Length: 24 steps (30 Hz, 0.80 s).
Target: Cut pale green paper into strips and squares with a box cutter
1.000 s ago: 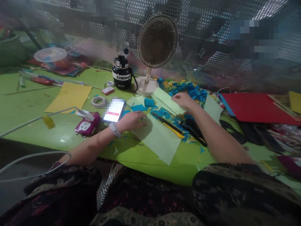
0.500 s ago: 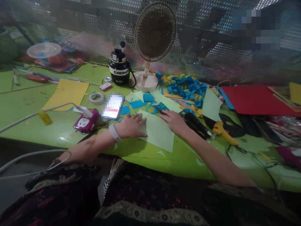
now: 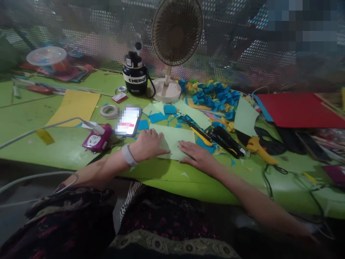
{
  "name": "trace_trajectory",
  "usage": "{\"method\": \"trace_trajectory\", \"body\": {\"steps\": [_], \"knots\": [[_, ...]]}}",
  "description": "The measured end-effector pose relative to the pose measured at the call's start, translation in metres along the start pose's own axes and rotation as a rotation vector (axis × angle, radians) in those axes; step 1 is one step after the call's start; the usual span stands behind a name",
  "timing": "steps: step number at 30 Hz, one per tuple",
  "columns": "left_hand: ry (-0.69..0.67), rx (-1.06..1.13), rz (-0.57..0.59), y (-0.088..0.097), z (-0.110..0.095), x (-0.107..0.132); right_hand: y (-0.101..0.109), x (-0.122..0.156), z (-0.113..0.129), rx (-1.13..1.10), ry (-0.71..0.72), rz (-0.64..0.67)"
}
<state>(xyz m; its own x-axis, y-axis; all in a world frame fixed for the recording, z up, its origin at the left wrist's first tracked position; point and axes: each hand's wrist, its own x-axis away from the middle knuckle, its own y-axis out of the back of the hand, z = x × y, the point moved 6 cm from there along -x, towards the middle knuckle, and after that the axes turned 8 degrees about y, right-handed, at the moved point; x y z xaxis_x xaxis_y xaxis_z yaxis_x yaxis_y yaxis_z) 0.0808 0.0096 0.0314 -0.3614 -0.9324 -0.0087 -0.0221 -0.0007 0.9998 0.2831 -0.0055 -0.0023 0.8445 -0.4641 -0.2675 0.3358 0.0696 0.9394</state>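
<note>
Two hands are laid flat, fingers spread and holding nothing, on one pale green sheet point(image 3: 175, 138) that lies at the near edge of the table point(image 3: 67, 153). The left hand point(image 3: 148, 144), with one white wristband point(image 3: 127, 154) at the wrist, covers the sheet's left margin. The right hand point(image 3: 195, 155) is pressed on its near right corner.

The step in hand is judged to be the smoothing and squaring of the sheet against the table. Because thin paper is likely to slide on the glossy surface, any further working of it is judged to call for one hand kept down as an anchor. The edges would also need to be matched before pressure is applied.

Just beyond the right hand, one yellow-and-black cutter point(image 3: 201, 133) and one black tool point(image 3: 226, 141) are seen side by side, with one yellow glue gun point(image 3: 257, 147) further right. Beyond the left hand, one lit phone point(image 3: 128, 121), one pink plug adapter point(image 3: 97, 138) and one tape roll point(image 3: 109, 111) are counted.

Farther out are shown:
- a second pale green sheet point(image 3: 195, 115) and a third pale green sheet point(image 3: 244, 117)
- one yellow sheet point(image 3: 74, 106) and one red sheet point(image 3: 293, 109)
- one heap of folded pieces point(image 3: 215, 97), too many to be counted
- one fan point(image 3: 176, 32) and one black bottle point(image 3: 134, 77)
</note>
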Motion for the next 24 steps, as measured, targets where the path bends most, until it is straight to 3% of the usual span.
{"method": "trace_trajectory", "body": {"steps": [3, 7, 10, 15, 19, 21, 24], "knots": [[-0.167, 0.072, -0.009, 0.008, -0.007, 0.001, -0.002, 0.001, 0.000, 0.007, -0.001, -0.067], [-0.391, 0.102, 0.132, 0.008, -0.016, 0.010, 0.008, 0.007, -0.007, -0.078, -0.066, -0.172], [-0.341, 0.140, 0.155, 0.007, -0.009, 0.013, 0.020, 0.015, -0.013, -0.194, -0.160, -0.197], [-0.264, 0.316, 0.111, 0.006, 0.006, 0.011, 0.035, 0.019, -0.009, -0.292, -0.236, -0.115], [-0.212, 0.398, 0.090, 0.000, 0.016, 0.007, 0.040, 0.017, -0.016, -0.295, -0.426, -0.183], [-0.148, 0.367, 0.006, -0.001, 0.019, 0.005, 0.038, 0.014, -0.021, -0.275, -0.481, -0.199], [-0.157, 0.246, -0.233, 0.007, 0.009, 0.011, 0.036, 0.009, -0.027, -0.228, -0.488, -0.190]]}}
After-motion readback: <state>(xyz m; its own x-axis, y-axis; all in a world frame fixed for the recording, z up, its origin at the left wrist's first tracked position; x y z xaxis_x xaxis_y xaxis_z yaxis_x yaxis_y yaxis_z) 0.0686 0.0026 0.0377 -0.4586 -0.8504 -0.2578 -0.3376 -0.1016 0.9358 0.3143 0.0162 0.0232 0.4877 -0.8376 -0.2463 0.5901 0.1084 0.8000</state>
